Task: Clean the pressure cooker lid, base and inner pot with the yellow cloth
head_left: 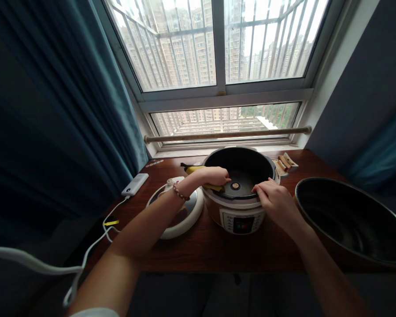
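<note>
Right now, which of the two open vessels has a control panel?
The cooker, left of the dark pot: its front carries a control panel; the pot shows none.

A wide window (220,57) with a grey frame fills the far side of the room, two large panes above and one long, low pane (198,119) beneath. Pale daylight comes in through it—the brightest part of the view. Outside stand metal bars (189,33), tall apartment blocks (181,66) and a patch of greenery (285,113). A horizontal rail (227,134) crosses the low pane above a white sill (181,153). A blue curtain (95,88) hangs in folds on the left; more blue cloth (379,147) shows at right against a shadowed wall (336,114). Below the window stands a reddish-brown wooden table (184,260)—the space under it is dim.
</note>
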`<state>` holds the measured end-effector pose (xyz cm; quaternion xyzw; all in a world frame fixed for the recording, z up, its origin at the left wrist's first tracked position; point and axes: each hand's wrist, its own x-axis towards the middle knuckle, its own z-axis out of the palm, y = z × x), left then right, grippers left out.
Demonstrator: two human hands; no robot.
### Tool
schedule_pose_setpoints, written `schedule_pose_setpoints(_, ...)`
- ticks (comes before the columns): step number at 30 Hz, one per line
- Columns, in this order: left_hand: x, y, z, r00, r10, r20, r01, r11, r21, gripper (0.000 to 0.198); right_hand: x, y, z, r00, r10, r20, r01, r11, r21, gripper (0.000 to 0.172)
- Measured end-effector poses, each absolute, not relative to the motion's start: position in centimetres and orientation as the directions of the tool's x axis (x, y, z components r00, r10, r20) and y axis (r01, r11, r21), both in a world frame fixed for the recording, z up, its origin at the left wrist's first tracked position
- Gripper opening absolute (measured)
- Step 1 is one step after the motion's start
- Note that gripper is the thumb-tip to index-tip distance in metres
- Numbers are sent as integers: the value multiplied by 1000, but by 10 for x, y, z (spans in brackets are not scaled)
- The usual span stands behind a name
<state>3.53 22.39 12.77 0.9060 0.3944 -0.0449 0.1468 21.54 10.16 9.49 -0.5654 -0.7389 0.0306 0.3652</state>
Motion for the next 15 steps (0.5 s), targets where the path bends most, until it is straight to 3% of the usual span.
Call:
schedule_pose_setpoints(2,40,209,136,690,694,-205,720,-629,294,25,214,116,113,-72,900,430,794,313,-521,29)
schedule_pose_setpoints(4,40,196,140,659,743,-119,722,-579,379,29,206,137,126,-78,949,304,761,254,-597,28)
schedule_pose_setpoints(7,25,177,142,504,856,116,596,-442,671,33,183,168,133,-170,981,-93,644,39,-764,26)
schedule_pose_setpoints(9,9,162,143,371,896,245,387,-389,836,32,162,180,133,-318,891,-324,537,-112,-836,34)
schedule_pose_setpoints(12,-11,132,139,166,893,418,154,-442,884,30,131,183,130,-474,780,-408,480,-159,-863,48)
schedule_pose_setpoints(15,-18,97,125,-86,842,533,99,-525,845,25,118,180,124,-411,842,-349,581,-54,-812,49)
